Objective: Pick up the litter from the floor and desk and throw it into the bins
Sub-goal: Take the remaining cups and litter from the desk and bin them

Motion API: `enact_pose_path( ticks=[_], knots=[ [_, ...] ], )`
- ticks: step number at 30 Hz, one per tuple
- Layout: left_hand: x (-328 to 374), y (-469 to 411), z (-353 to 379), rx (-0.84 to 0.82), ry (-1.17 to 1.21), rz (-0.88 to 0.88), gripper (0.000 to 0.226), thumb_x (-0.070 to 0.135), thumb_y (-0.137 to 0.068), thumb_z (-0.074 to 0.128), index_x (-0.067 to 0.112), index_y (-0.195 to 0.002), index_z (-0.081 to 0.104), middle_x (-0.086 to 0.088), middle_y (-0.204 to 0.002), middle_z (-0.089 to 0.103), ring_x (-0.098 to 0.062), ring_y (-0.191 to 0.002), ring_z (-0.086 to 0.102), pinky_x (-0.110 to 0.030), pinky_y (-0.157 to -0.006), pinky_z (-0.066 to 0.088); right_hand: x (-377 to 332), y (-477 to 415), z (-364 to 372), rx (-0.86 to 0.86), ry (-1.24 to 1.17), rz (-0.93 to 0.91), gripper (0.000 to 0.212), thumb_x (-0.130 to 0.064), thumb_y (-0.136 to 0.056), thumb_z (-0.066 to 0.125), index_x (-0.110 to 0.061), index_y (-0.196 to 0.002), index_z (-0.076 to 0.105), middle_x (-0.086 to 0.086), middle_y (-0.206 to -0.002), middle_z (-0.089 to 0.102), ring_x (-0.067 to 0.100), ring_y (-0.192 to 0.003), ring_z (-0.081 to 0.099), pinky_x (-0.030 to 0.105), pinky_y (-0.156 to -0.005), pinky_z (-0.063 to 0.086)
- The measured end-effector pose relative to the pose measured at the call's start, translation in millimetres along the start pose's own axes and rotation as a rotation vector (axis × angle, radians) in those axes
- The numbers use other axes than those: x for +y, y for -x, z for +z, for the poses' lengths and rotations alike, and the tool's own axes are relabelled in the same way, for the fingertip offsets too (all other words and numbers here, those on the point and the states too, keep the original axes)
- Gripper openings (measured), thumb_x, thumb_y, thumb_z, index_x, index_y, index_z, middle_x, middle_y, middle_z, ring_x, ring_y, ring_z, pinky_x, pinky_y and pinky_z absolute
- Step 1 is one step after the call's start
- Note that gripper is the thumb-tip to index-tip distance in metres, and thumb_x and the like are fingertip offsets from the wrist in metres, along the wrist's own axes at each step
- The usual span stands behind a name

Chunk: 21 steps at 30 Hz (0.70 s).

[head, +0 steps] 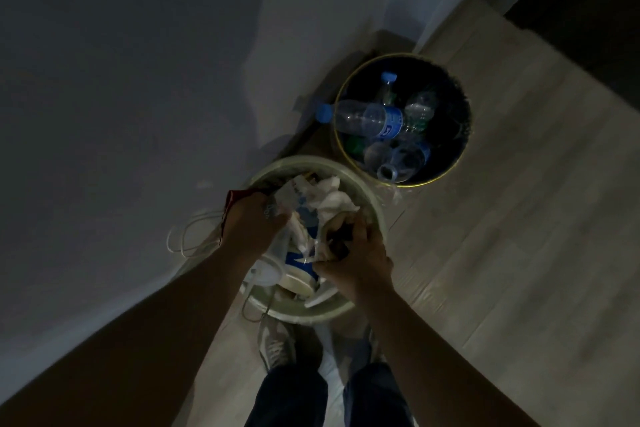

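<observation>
Nearest, under both forearms: a pair of pale shoes (277,350) on the wooden floor (502,236).

Just beyond the toes: a pale bin (372,208), heaped to the rim with litter (332,196). Crumpled white tissue just past the fingertips, a clear lidded cup (268,272) below the left wrist, a blue-and-white tub (299,265) between the two wrists.

Right hand (356,255) over the near right side of the heap. Fingers (362,230) curled tight round a wad of litter, crumpled paper plus something dark, with the thumb closing in from the near side.

Left hand (256,224) over the left side of the heap, back turned to the camera. Fingers (277,215) bent down into the litter; too dark and too hidden to tell whether clamped on anything or only pressing. At the outer edge of that hand, a red wrapper (231,204) over the bin's rim; held or merely lying there, impossible to say.

Left of those fingers, on the floor against the wall (121,80): loops of white cable (185,236).

Farther off, beyond the right fingertips and well apart from both hands: a dark bin (446,172) with a gold rim, just beside the pale one. Inside, clear plastic bottles (367,118) with blue caps, one lying across the rim, cap outward.
</observation>
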State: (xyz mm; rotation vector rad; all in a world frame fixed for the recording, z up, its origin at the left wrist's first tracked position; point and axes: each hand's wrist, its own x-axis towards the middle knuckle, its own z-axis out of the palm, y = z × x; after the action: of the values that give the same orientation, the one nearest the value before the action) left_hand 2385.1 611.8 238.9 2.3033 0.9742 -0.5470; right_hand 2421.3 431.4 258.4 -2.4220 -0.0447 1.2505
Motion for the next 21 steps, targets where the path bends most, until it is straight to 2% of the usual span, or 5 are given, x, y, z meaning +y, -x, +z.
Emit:
enact_pose_path(
  ticks=[6,11,15,18,21],
  knots=[
    [8.4,3.2,-11.5,0.068,0.019,0.130,0.027,0.038,-0.082,0.069,0.012,-0.085,0.062,0.002,-0.077,0.055,-0.018,-0.074,0.054,-0.025,-0.063,0.035,-11.7,-5.0,5.5,-0.006,0.048,0.011,0.127,-0.069,-0.055,0.075,-0.026,-0.153,0.006,0.001,-0.160,-0.005,0.025,-0.147,-0.005,0.048,-0.117,0.019],
    [14.5,13.0,-44.9,0.034,0.008,0.136,0.028,0.025,-0.085,0.065,0.001,-0.099,0.065,-0.018,-0.096,0.067,-0.033,-0.091,0.062,-0.031,-0.074,0.042,-16.9,19.5,-19.2,0.013,0.095,-0.061,0.099,-0.059,-0.066,0.073,-0.023,-0.145,0.026,0.003,-0.152,0.024,0.029,-0.140,0.022,0.048,-0.113,0.028],
    [24.6,40.1,-81.6,-0.044,-0.033,0.161,0.035,0.025,-0.087,0.061,-0.005,-0.105,0.062,-0.024,-0.104,0.063,-0.036,-0.101,0.058,-0.035,-0.082,0.041,-27.2,54.0,-51.3,0.028,0.079,-0.043,0.066,-0.047,-0.070,0.075,-0.016,-0.122,0.051,0.005,-0.119,0.054,0.021,-0.106,0.053,0.035,-0.091,0.048],
    [38.2,72.6,-117.4,-0.156,-0.195,0.187,0.042,0.032,-0.089,0.054,0.001,-0.117,0.058,-0.017,-0.117,0.060,-0.029,-0.110,0.056,-0.031,-0.088,0.040,-43.6,87.7,-81.8,0.051,0.138,-0.038,0.064,-0.057,-0.066,0.073,-0.017,-0.112,0.054,0.005,-0.107,0.056,0.019,-0.093,0.058,0.032,-0.081,0.052],
    [50.3,106.7,-155.9,-0.253,-0.316,0.220,0.043,0.027,-0.092,0.054,0.009,-0.131,0.046,-0.007,-0.134,0.049,-0.020,-0.124,0.047,-0.024,-0.097,0.035,-66.8,127.9,-120.1,0.027,0.213,-0.102,0.060,-0.044,-0.076,0.069,-0.019,-0.126,0.047,0.007,-0.119,0.051,0.022,-0.108,0.054,0.029,-0.086,0.045]
  ],
)
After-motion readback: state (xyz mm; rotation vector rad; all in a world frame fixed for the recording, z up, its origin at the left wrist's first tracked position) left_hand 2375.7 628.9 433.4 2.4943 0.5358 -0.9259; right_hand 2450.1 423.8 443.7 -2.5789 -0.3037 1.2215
